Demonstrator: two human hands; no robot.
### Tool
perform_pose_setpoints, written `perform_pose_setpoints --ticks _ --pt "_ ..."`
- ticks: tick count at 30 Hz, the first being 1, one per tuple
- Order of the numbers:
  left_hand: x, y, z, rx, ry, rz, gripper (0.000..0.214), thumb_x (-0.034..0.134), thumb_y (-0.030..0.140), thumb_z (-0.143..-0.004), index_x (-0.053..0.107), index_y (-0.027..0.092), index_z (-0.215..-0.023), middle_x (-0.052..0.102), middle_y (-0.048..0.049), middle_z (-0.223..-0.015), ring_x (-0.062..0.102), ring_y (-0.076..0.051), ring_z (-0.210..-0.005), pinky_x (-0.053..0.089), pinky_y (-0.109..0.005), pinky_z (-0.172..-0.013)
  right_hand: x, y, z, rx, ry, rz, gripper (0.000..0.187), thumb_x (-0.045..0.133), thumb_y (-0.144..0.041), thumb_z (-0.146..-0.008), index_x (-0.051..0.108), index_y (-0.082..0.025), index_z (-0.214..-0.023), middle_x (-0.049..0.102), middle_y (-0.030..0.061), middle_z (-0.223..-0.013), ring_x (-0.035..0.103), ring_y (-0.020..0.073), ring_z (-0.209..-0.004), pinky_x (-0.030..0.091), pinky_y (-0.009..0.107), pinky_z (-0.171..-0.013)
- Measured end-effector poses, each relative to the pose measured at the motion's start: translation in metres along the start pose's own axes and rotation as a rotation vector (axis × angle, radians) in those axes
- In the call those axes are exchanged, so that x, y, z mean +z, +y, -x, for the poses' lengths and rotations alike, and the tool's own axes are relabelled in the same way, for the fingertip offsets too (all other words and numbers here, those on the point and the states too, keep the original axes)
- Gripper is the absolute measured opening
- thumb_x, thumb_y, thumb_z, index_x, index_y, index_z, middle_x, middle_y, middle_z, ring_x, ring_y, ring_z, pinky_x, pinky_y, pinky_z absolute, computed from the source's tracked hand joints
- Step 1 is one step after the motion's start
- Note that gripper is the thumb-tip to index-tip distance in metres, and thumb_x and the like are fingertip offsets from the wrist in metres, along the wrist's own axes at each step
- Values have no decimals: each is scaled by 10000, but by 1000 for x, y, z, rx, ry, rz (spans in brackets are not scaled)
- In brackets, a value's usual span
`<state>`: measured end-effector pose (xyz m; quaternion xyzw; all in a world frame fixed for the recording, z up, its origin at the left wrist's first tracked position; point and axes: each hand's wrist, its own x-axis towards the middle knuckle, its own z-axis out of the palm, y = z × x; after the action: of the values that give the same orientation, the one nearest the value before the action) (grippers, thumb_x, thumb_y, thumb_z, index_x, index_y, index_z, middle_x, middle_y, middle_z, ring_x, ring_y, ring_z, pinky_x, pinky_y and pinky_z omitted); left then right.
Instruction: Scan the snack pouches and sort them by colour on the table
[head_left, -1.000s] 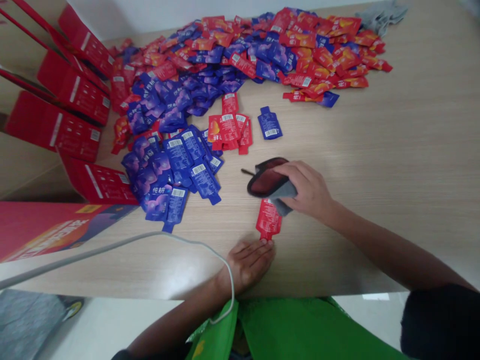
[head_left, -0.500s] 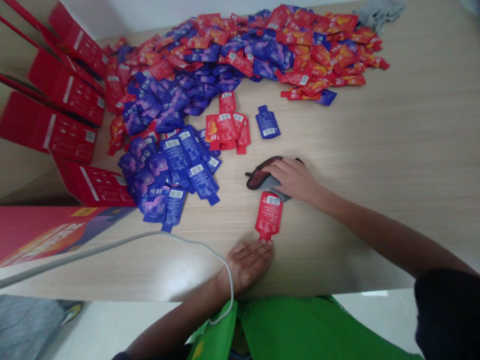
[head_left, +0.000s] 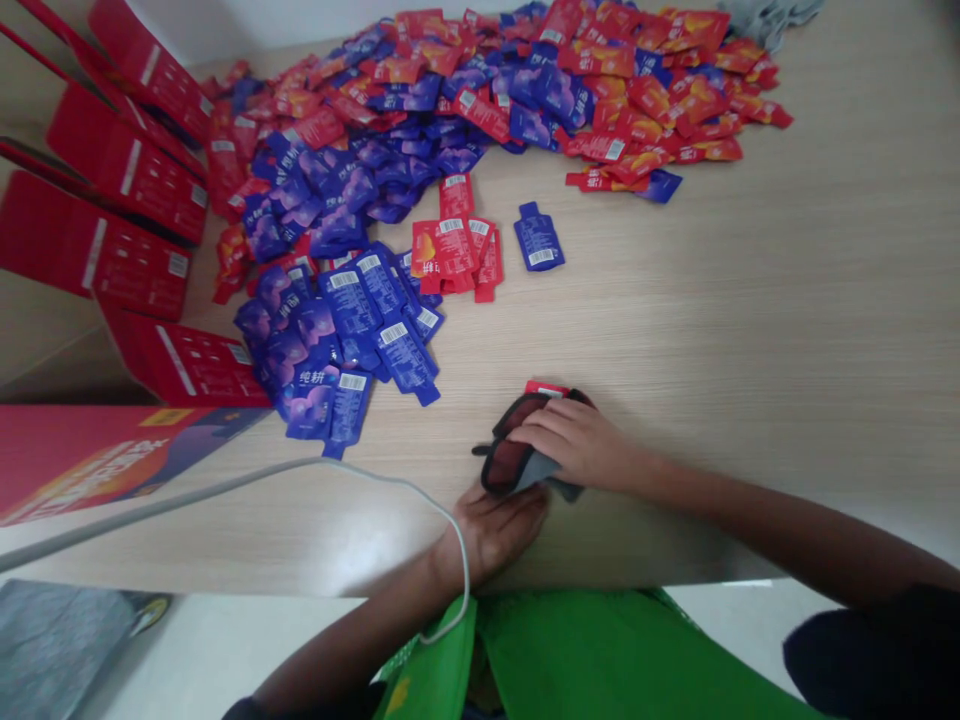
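My right hand (head_left: pixel 581 447) grips a grey cloth stained dark red (head_left: pixel 511 462) and presses it down on a red pouch (head_left: pixel 546 387). Only the far edge of that pouch shows beyond the cloth. My left hand (head_left: pixel 496 528) lies flat on the wooden table (head_left: pixel 750 330) just below the cloth. Its fingers are stretched out, and their tips reach under the cloth's near edge. Whether they touch the pouch is hidden.
A big heap of red and blue pouches (head_left: pixel 480 110) covers the far left half. Smaller groups lie closer: blue ones (head_left: pixel 352 330), red ones (head_left: pixel 454 250), one single blue pouch (head_left: pixel 538 240). Red boxes (head_left: pixel 127 220) stand at the left. A white cable (head_left: pixel 300 470) crosses the near edge above a green bag (head_left: pixel 600 655).
My right hand has drawn the cloth toward me along the red pouch, which it now almost covers. The left hand stayed in place.
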<state>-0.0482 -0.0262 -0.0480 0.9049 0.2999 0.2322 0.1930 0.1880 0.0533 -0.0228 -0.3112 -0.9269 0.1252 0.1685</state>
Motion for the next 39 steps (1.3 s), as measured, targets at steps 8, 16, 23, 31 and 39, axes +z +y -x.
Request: perform_pose_setpoints --ticks 8,16,23,31,39 --pt "-5 4 -8 64 94 -97 271 658 168 -1016 689 186 -1285 746 -37 -1318 690 -171 -1253 548 -287 -1014 -39 96 -27 295 176 199 453 697 -235 -885 618 -199 -1329 708 128 -1250 643 327 -1126 517 470 -983" --pt "-12 8 -11 9 86 -97 364 628 176 -1029 626 175 -1393 715 -92 -1360 628 -243 -1310 524 -384 -1060 -69 88 31 637 598 35 444 711 -385 -895 614 -305 -1321 731 98 -1217 697 352 -1111 560 565 -958" --pt "-6 8 -39 -283 35 -167 639 732 495 -955 543 157 -1462 623 -180 -1350 599 -332 -1232 540 -501 -1026 -48 71 81 870 625 -85 423 710 -456 -888 657 -313 -1282 757 83 -1186 719 354 -1090 579 584 -935" --pt "-10 2 -67 -420 -7 -202 811 854 577 -794 502 125 -1367 654 -146 -1175 628 -318 -1050 564 -498 -941 -39 70 84 905 651 -114 427 709 -454 -885 657 -296 -1278 754 85 -1209 713 344 -1118 570 573 -970" --pt "-16 8 -74 -384 -53 -299 590 770 286 -919 436 104 -1369 663 -106 -1058 658 -279 -955 599 -412 -866 -39 72 84 903 653 -137 437 727 -445 -874 660 -302 -1281 755 71 -1243 707 335 -1149 554 541 -1003"
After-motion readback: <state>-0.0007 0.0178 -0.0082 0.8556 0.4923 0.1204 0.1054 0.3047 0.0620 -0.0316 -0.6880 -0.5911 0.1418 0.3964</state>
